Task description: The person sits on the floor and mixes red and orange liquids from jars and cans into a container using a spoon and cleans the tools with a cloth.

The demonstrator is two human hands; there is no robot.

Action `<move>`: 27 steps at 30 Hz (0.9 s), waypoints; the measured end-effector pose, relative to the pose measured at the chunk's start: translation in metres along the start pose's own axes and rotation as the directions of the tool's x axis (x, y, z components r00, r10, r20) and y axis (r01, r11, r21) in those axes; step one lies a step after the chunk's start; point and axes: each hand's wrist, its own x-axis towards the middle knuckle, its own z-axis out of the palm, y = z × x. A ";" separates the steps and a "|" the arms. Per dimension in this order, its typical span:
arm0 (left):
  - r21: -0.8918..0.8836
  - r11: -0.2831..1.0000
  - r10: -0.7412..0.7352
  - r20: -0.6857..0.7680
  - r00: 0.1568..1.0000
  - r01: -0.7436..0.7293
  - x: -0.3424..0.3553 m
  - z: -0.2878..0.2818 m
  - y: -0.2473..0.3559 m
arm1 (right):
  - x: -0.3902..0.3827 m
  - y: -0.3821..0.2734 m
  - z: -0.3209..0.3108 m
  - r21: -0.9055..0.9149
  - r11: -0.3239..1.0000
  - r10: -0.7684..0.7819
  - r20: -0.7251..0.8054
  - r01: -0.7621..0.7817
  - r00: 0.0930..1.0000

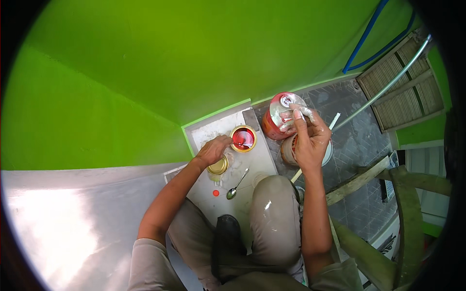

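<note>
Fingers (302,116) of your right hand (310,140), smeared with pale paint, clench over the top of a red can (274,119); the thumb lies along the lid's shiny foil-like cover. Can sits tilted, raised above the tiled floor (359,140), just far-left of your palm. Directly under that hand: a second, paler container (290,150), partly hidden by the wrist.

Your left hand (212,150) rests curled, knuckles up, on a small glass jar with a gold lid (218,166); fingers bent down around the lid's far edge, touching it. Whether they grip it, you cannot tell from this view.

Just right of the left hand, touching distance: open gold-rimmed tin (243,138) holding red paint. Both stand on a grey slab (257,160) at the foot of the green wall (145,82).

Near side of the slab: metal spoon (236,186), bowl toward you, and a small red cap (215,193) just left of it. Your knees flank the slab's near end.

Far right: slatted panel (407,82) leaning, blue hose (369,39) on wall.
</note>
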 end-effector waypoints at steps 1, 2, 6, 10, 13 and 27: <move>-0.083 0.997 0.002 -0.016 1.000 -0.004 -0.003 0.002 0.001 | -0.005 0.004 -0.002 -0.011 1.000 0.009 -0.020 -0.009 1.000; -0.073 0.997 -0.039 -0.009 0.999 0.038 -0.004 0.001 0.003 | -0.008 0.006 -0.005 0.001 1.000 0.001 0.011 -0.001 1.000; 0.131 0.991 0.020 -0.040 0.999 -0.014 -0.004 -0.013 0.008 | -0.018 0.006 -0.013 -0.054 0.997 -0.056 -0.005 0.055 0.998; 0.243 0.961 0.134 0.010 0.991 -0.132 0.009 -0.021 0.018 | -0.021 0.003 -0.009 -0.046 0.996 -0.075 -0.006 0.075 0.997; 0.268 0.944 0.186 0.051 0.981 -0.192 0.017 -0.022 0.022 | -0.023 0.003 -0.001 -0.056 0.994 -0.091 0.036 0.093 0.995; -0.144 0.984 -0.135 -0.207 0.969 0.106 -0.006 0.024 0.008 | -0.025 0.028 -0.007 -0.017 0.999 -0.036 0.022 0.037 0.999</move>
